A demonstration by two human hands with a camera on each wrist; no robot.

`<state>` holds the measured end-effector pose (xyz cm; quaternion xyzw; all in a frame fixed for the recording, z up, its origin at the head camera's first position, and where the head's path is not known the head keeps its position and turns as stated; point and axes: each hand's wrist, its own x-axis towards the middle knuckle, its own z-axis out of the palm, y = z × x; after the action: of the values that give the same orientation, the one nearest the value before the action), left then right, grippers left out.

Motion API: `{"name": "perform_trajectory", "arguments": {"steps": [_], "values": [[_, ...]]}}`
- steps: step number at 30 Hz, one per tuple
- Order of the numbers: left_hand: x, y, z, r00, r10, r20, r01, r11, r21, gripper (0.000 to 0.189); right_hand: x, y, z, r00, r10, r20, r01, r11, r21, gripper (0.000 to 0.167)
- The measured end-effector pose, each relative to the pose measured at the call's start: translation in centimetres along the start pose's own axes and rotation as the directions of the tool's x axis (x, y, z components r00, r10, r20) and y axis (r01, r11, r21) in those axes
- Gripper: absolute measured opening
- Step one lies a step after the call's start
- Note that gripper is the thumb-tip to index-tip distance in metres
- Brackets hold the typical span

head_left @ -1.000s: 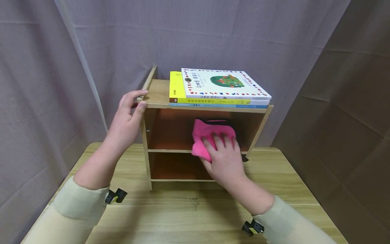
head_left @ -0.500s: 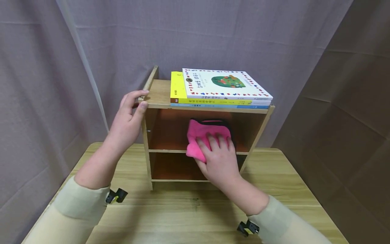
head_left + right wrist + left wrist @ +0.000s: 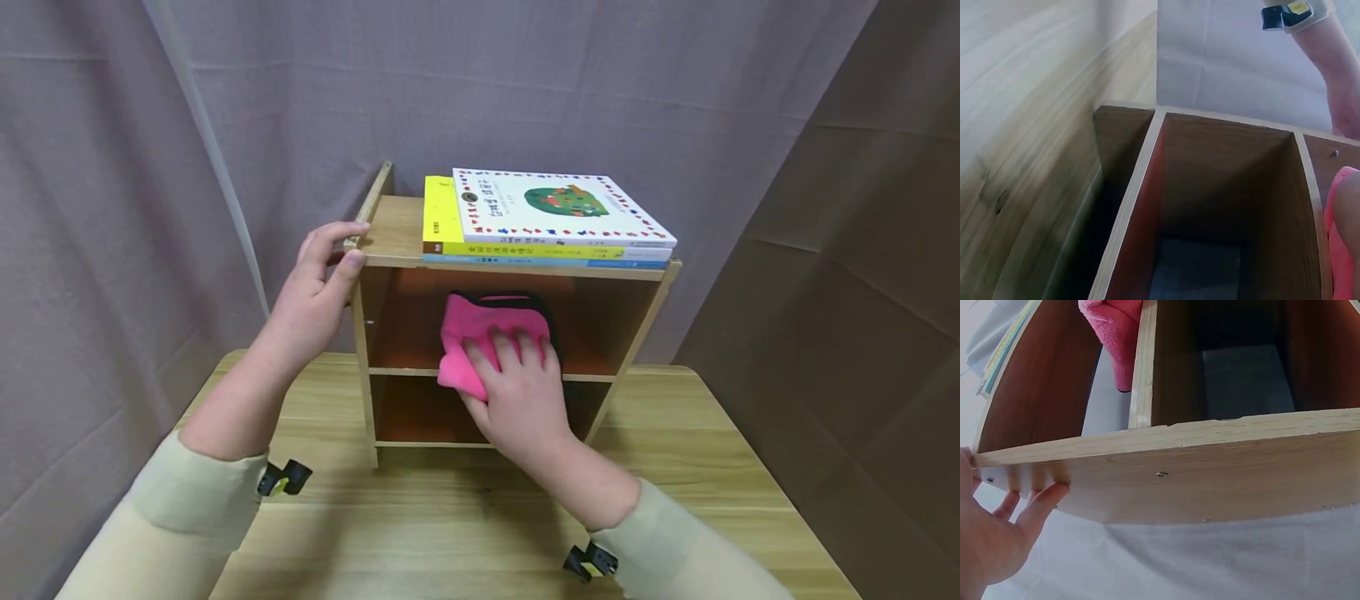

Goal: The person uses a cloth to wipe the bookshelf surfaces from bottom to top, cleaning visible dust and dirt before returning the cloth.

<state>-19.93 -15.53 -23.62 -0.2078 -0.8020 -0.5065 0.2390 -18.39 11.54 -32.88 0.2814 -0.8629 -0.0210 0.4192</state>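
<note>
A small wooden bookshelf [image 3: 363,350] stands on the table, its compartments facing me. My left hand [image 3: 311,292] grips its upper left corner, with fingers at the top edge and thumb at the front; in the left wrist view, fingertips [image 3: 1054,492] press the side panel's outer face. My right hand [image 3: 521,400] holds a folded pink cloth [image 3: 465,321] with dark edging on the middle shelf board [image 3: 585,377]. Its fingers spread over the cloth, part of which hangs over the board's front edge. In the right wrist view only a strip of the cloth [image 3: 1339,250] shows at the right edge.
Several stacked books [image 3: 570,204], the top one white with a green picture, lie on the bookshelf's top. Under the middle board is a lower compartment [image 3: 427,408]. Grey curtains [image 3: 510,83] hang behind and beside the wood-grain table [image 3: 420,533].
My right hand has slid left along the middle shelf board, taking the pink cloth with it. My left hand stays at the bookshelf's corner.
</note>
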Motion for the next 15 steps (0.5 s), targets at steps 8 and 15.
{"name": "perform_trajectory", "arguments": {"steps": [8, 15], "values": [[0.2, -0.3, -0.3, 0.999, -0.001, 0.041, 0.002, 1.0, -0.025, 0.039, 0.7, -1.3, 0.4, 1.0, -0.005, -0.026, 0.006, 1.0, 0.023, 0.05], [0.2, -0.5, -0.5, 0.998, 0.002, 0.06, -0.001, 1.0, -0.024, 0.04, 1.1, -2.2, 0.6, 1.0, 0.002, -0.002, -0.002, 1.0, 0.006, 0.051]]}}
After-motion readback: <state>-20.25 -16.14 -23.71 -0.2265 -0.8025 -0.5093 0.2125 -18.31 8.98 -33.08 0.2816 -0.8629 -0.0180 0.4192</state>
